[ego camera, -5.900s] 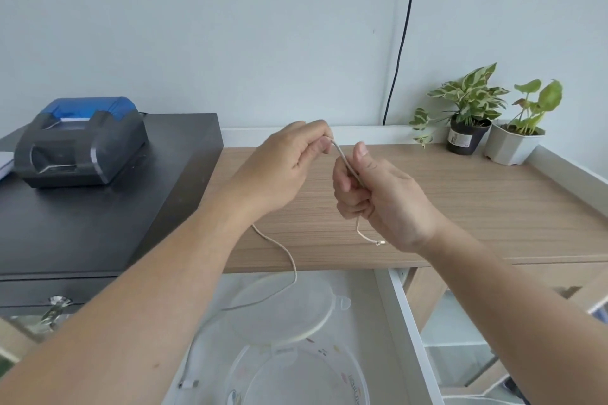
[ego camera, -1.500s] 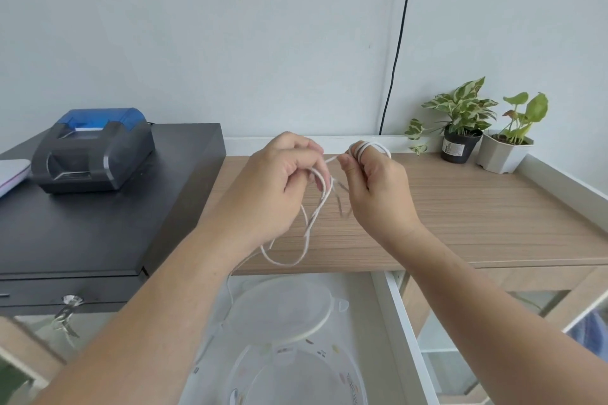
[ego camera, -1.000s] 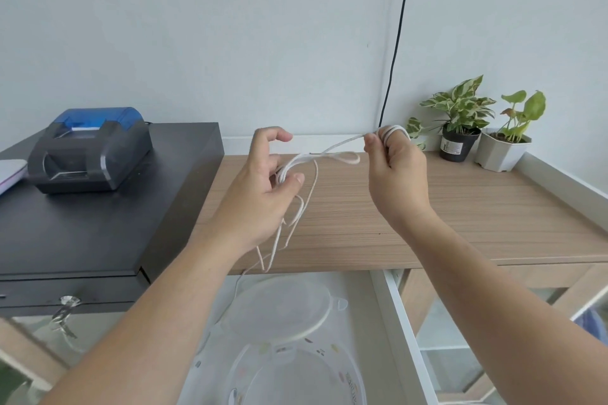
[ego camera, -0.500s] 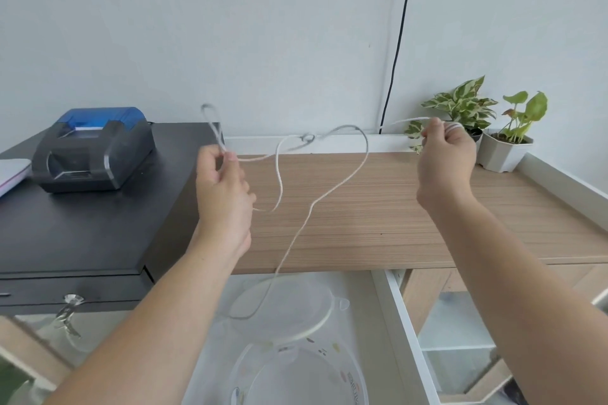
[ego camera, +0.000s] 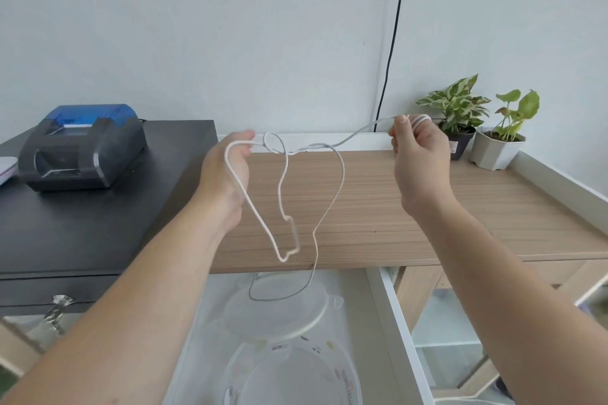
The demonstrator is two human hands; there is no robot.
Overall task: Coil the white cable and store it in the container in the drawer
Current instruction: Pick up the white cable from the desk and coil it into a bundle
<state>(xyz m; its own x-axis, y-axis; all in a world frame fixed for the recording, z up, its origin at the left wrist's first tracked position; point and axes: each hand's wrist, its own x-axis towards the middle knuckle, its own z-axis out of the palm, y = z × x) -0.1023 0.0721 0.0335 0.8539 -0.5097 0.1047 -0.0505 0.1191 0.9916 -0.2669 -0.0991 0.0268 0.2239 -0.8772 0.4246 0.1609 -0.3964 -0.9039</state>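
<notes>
Now my hands are spread apart again: right hand (ego camera: 419, 158) pinching wraps on its fingers, left hand (ego camera: 227, 171) hooked through a loop. White cable (ego camera: 340, 181) has sprung loose, knotted midair, tail over the drawer's container (ego camera: 345, 381). Coil undone; rewind.

Pale grey-white wall (ego camera: 230, 26) fills the upper frame, black cord (ego camera: 393, 33) running down it at 1 o'clock. Wood-grain counter (ego camera: 427, 214) with raised white edge spans centre to 3 o'clock. Two potted plants (ego camera: 460, 128) at 2 o'clock in the back corner. Black cabinet (ego camera: 82, 223) at 9 o'clock, dark printer (ego camera: 82, 148) with blue lid on top. Soft even daylight.
</notes>
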